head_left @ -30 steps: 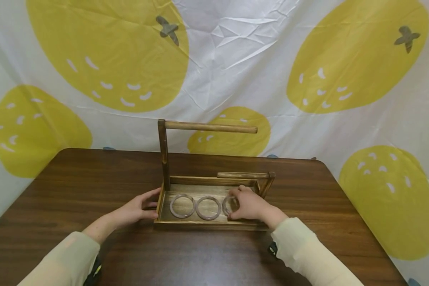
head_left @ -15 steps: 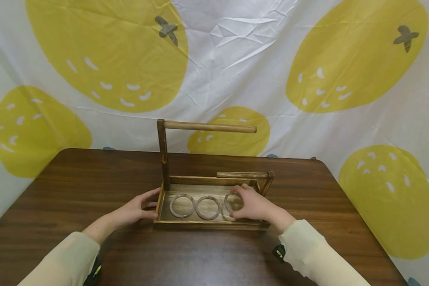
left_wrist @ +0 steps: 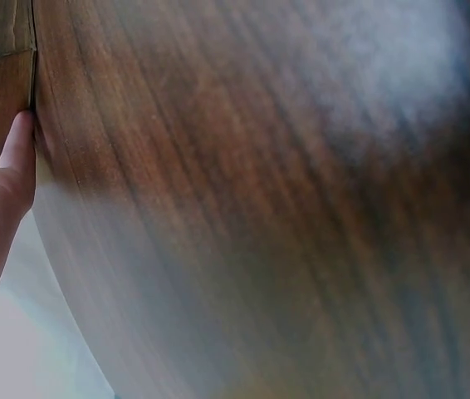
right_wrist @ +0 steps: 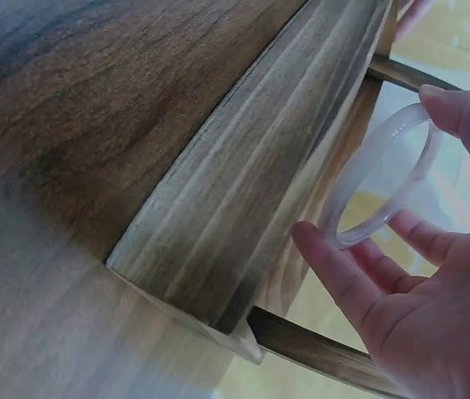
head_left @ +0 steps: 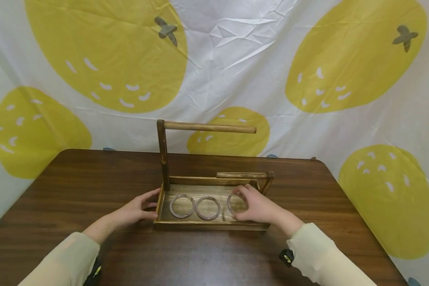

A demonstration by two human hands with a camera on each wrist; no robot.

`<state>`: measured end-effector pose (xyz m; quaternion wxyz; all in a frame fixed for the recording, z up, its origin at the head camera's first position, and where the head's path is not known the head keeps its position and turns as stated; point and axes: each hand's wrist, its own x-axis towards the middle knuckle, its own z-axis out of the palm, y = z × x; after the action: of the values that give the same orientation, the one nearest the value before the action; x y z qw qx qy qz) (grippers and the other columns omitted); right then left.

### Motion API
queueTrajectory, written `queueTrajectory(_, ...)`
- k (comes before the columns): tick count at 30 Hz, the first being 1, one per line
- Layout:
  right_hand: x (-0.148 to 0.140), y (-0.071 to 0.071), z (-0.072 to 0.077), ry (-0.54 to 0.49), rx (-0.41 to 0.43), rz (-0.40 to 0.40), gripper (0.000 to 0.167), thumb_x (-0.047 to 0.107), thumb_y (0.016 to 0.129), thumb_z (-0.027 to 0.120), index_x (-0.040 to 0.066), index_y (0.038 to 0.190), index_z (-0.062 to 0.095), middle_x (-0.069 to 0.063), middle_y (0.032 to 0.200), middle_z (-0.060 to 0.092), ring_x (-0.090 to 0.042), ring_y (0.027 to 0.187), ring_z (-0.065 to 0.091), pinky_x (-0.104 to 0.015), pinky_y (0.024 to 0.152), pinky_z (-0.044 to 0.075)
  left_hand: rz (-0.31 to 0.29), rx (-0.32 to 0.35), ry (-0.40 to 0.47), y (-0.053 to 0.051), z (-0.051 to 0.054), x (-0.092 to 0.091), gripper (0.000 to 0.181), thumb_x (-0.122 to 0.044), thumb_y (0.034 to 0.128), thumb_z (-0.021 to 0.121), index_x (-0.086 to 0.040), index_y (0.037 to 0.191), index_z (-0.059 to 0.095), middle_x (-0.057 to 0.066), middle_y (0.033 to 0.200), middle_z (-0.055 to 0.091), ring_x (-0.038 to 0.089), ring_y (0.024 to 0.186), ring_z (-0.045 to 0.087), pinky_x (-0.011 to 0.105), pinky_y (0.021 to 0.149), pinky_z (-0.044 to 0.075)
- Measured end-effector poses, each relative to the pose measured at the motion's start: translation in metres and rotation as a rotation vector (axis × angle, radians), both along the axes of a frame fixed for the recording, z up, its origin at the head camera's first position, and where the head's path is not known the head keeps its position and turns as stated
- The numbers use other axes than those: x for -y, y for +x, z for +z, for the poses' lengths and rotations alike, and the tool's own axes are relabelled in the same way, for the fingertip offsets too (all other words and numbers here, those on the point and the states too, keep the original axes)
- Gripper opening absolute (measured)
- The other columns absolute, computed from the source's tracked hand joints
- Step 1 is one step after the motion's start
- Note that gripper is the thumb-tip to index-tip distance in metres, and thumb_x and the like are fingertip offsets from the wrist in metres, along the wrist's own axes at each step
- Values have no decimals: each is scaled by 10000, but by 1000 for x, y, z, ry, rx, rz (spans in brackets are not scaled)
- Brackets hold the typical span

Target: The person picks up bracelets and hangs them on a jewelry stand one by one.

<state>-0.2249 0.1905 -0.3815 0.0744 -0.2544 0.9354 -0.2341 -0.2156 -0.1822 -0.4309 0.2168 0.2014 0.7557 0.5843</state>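
Observation:
A wooden tray (head_left: 211, 225) with two posts and bars stands on the table. Two translucent rings, one at left (head_left: 182, 206) and one in the middle (head_left: 207, 208), lie side by side in it. My right hand (head_left: 257, 204) holds a third ring (head_left: 230, 203) between thumb and fingers at the tray's right part; the right wrist view shows this ring (right_wrist: 359, 170) tilted in the hand (right_wrist: 434, 307). My left hand (head_left: 132, 210) rests against the tray's left end with fingers spread; in the left wrist view a fingertip of the hand (left_wrist: 2, 191) touches the wood (left_wrist: 1, 96).
A tall post (head_left: 162, 155) at the tray's left carries a long upper bar (head_left: 211, 127). A shorter bar (head_left: 243, 175) reaches leftward from the right post. Behind the brown table (head_left: 93, 174) hangs a cloth (head_left: 214, 87) with yellow fruit prints.
My right hand has shifted slightly to the right with the third ring, widening the gap to the middle ring. My left hand and the tray have stayed in place.

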Motion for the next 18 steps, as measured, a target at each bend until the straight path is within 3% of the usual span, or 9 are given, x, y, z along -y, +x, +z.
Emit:
queueTrajectory(11,-7,9,18,-30,24,10,644,300,734,748,70,1281,497,-136,1183,513,-220,1012,511,-379,827,447,0,20,4,-1,-1,1,868,-59,862,636,78,1470,31,361,1489,64,530,1326,237,254,882,466)
queueTrajectory(18,-10,15,32,-107,72,35,620,279,761,752,76,1282,483,-122,1103,492,-216,936,507,-276,749,493,11,41,14,0,-2,2,873,-61,861,639,61,1476,33,350,1496,65,517,1336,233,292,905,464)
